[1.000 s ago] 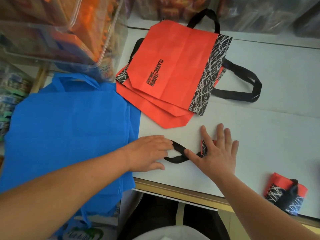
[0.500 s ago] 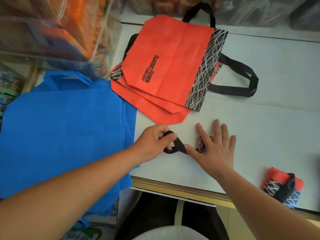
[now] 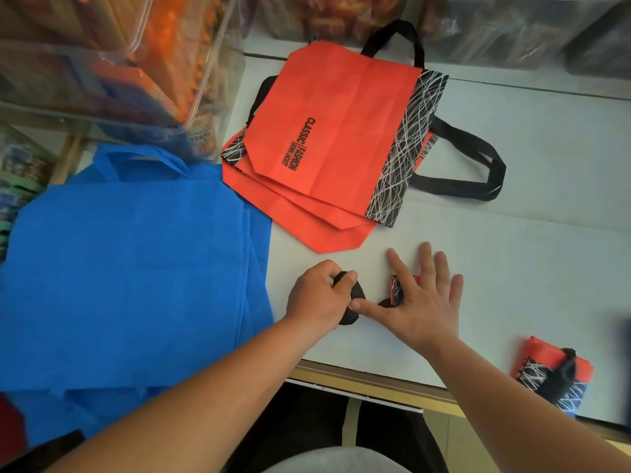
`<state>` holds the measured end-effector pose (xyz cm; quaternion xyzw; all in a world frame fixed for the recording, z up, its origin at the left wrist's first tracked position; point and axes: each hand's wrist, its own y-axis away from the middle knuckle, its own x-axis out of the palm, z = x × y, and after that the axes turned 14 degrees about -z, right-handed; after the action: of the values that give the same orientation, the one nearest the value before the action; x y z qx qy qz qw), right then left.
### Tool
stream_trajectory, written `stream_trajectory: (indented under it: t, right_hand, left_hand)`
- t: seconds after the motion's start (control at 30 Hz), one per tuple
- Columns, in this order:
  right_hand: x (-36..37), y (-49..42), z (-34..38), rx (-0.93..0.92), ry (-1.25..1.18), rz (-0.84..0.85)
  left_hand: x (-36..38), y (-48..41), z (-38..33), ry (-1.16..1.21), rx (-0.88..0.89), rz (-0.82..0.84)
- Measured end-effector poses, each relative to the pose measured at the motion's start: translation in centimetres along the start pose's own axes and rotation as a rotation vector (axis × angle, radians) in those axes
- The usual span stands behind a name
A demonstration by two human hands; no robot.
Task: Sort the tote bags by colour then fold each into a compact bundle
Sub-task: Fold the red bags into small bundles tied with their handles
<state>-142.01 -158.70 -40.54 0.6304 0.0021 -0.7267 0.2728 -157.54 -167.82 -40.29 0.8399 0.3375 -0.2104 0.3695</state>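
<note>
White tbl, clear bins rear, red totes

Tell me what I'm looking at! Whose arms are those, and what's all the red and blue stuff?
No machine here, just a person's two arms. The camera sits on their head, looking down, so you see what they see. On the white table lie red tote bags and, to the left, blue tote bags. The right hand presses flat on a folded red bag, while the left hand grips its black handle. Near the right edge sits a finished bundle.
</note>
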Motion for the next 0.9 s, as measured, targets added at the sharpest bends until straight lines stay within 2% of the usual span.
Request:
stream_trajectory:
  t: [0.2, 0.4, 0.57, 0.67, 0.77, 0.9]
  right_hand:
    - [1.0, 0.0, -0.3, -0.037, 0.066, -0.062]
    - [1.8, -0.1, -1.4, -0.1, 0.037, -0.113]
    - [2.3, -0.2, -1.9, -0.129, 0.017, -0.153]
    - [2.5, -0.2, -1.9, -0.134, 0.025, -0.183]
    - [2.7, -0.2, -2.0, -0.129, 0.011, -0.193]
    - [2.7, -0.2, -2.1, -0.128, 0.013, -0.17]
  left_hand:
    - [-0.6, 0.3, 0.1, 0.011, 0.027, 0.089]
    - [-1.2, 0.5, 1.1, 0.285, -0.163, 0.147]
    - [-1.3, -0.2, 0.7, 0.261, -0.131, 0.162]
    - [-0.9, 0.3, 0.4, 0.406, -0.182, 0.181]
    - [-0.1, 0.5, -0.2, 0.51, -0.214, 0.158]
    - [-0.3, 0.0, 0.1, 0.348, -0.137, 0.022]
